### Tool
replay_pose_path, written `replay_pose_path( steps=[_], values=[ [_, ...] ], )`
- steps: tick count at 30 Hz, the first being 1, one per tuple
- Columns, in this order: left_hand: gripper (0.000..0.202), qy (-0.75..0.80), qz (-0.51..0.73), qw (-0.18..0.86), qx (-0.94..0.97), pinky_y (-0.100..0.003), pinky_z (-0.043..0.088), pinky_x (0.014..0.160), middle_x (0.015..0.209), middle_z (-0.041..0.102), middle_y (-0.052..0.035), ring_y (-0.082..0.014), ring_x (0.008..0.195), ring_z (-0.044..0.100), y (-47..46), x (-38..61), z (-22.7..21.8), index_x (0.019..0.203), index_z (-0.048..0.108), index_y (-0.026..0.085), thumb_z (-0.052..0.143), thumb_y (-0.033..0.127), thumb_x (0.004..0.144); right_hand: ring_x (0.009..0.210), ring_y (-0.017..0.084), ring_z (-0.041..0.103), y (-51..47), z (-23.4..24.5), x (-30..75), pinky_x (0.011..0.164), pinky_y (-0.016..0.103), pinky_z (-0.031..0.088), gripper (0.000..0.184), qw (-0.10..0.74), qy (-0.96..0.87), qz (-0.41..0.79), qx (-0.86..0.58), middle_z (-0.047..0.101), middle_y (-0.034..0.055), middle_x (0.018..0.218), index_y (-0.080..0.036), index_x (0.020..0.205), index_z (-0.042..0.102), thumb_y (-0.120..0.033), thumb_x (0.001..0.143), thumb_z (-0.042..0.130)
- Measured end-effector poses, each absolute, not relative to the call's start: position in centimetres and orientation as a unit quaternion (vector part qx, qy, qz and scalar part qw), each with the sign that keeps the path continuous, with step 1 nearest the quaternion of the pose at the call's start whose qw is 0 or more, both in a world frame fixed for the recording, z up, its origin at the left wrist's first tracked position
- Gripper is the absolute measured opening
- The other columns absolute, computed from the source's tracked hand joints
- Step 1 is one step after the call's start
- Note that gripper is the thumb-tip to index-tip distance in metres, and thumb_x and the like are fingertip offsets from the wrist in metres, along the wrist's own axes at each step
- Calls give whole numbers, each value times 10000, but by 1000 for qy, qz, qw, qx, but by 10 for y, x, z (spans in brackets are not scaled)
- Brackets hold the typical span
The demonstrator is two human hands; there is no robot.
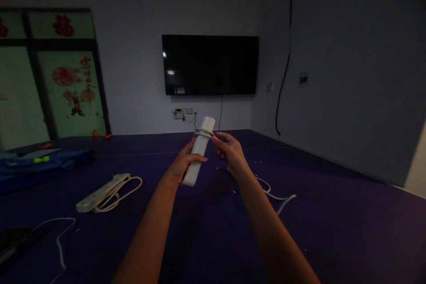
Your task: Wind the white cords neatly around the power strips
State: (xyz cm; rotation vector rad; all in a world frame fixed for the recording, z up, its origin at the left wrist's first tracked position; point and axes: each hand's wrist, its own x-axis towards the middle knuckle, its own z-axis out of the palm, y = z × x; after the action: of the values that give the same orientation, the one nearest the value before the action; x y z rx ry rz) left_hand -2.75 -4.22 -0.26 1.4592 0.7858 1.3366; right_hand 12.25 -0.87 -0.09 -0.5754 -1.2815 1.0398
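In front of me my left hand (pixel 186 162) grips a white power strip (pixel 200 150) by its lower half, thumb across the front. The strip is tilted, its top leaning right. Near the top, a white cord (pixel 204 133) loops around it. My right hand (pixel 229 151) pinches that cord at the strip's right side, fingers closed. More white cable (pixel 271 193) lies on the purple floor beyond my right forearm; its link to the held cord is hidden behind my hand and arm.
Another white power strip (pixel 103 193) with a coiled cord lies on the floor at left. A thin white cable (pixel 60 239) runs from a dark object at lower left. Blue fabric (pixel 60 162) is farther back. A television (pixel 210 65) hangs on the wall.
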Motion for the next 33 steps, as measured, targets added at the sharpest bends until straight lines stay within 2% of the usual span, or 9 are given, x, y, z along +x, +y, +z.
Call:
replay_pose_path(
  steps=[2,5,7,11,21,24,28,31,33],
  values=[
    [841,312,530,508,603,-202,345,448,622,544,55,-84,454,467,-39,-28,-7,1343,405,277,669,155,554,351,44,340,-5,-3,125,360,169,205,648,620,-572,477,-247,482,-87,447,-149,1077,538,-473,558,752],
    [767,295,506,541,604,-201,354,412,595,530,55,-86,418,471,-35,-29,-15,1308,417,251,656,193,581,342,43,329,1,-9,129,356,168,186,675,586,-593,501,-230,478,-88,438,-144,1122,521,-483,581,738],
    [669,276,490,573,596,-200,383,417,620,546,40,-90,432,498,-33,-30,-21,1234,453,225,646,210,593,325,35,284,4,-12,131,351,169,155,610,560,-611,518,-214,451,-95,415,-142,1059,538,-498,598,721],
    [521,228,443,633,592,-201,414,418,647,567,15,-94,443,523,-31,-31,-29,1107,469,192,622,222,610,313,21,214,4,-15,136,343,175,118,449,502,-650,543,-174,401,-101,387,-156,814,544,-514,599,709],
    [407,189,418,692,557,-227,427,434,672,586,-16,-108,459,535,-28,-28,-31,1002,500,128,603,294,645,332,15,226,-1,-10,129,349,178,120,392,555,-612,531,-189,392,-89,413,-170,627,484,-479,587,721],
    [407,207,442,666,564,-244,443,467,773,629,-62,-123,497,566,-31,-25,-28,1022,522,116,605,342,694,324,18,225,-3,-9,127,337,186,129,409,574,-592,531,-194,376,-92,400,-180,596,460,-491,574,725],
    [491,258,481,584,601,-299,498,626,988,641,-109,-150,631,620,-37,-23,-22,1156,511,141,624,356,729,320,19,232,-2,-8,127,327,185,122,433,610,-564,516,-209,372,-93,391,-182,594,454,-506,547,738],
    [636,296,505,478,654,-344,479,829,1178,580,-122,-205,918,618,-38,-24,-18,1262,457,185,697,305,686,319,16,227,-2,-6,127,326,177,122,443,642,-542,496,-220,364,-106,385,-170,652,492,-513,531,746],
    [831,303,528,390,691,-390,418,949,1295,498,-136,-249,1119,530,-37,-23,-17,1359,346,208,745,279,634,317,15,221,-5,-4,125,325,172,126,465,667,-526,477,-226,364,-117,384,-154,730,532,-508,522,750]
  ],
)
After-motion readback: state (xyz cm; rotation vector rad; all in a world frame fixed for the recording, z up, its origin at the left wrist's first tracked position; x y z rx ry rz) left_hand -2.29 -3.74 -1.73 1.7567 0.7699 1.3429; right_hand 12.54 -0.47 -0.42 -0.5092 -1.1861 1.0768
